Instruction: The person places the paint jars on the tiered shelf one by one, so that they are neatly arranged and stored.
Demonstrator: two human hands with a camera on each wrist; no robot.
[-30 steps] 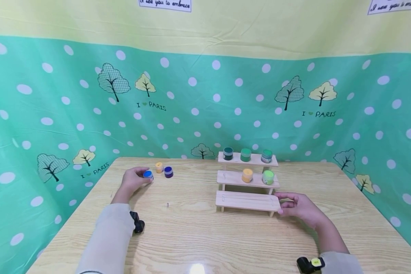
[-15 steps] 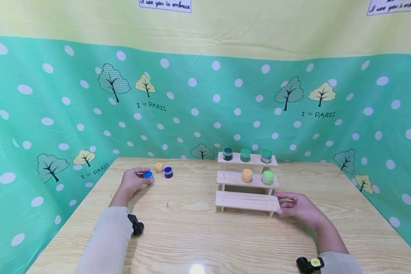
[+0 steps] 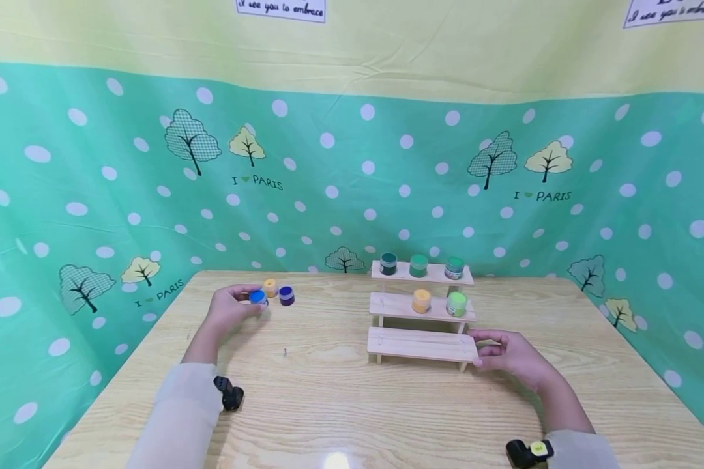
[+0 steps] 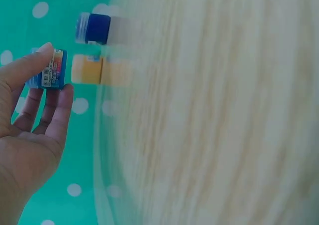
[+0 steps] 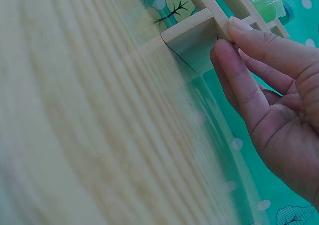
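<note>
My left hand (image 3: 227, 310) pinches a blue paint jar (image 4: 57, 69) between thumb and fingers. In the left wrist view the jar hangs a little above the tabletop. Close beside it stand an orange paint jar (image 3: 270, 288) and a dark purple-blue paint jar (image 3: 286, 296). On the right, my right hand (image 3: 517, 359) grips the right end of the lowest step of a three-step wooden stand (image 3: 413, 345), thumb at its edge. The top step bears three green paint jars (image 3: 418, 266). An orange jar (image 3: 421, 301) and a light green jar (image 3: 456, 303) sit on the middle step.
The wood-grain table (image 3: 328, 397) stretches between both hands. A tiny dark speck (image 3: 285, 352) lies on it, left of the stand. Behind the table hangs a green polka-dot curtain (image 3: 305, 156). Black cameras (image 3: 230, 394) sit on both wrists.
My left hand has moved the blue jar slightly right and up, nearer the orange jar. The right hand keeps its grip, and the stand has stayed in place.
</note>
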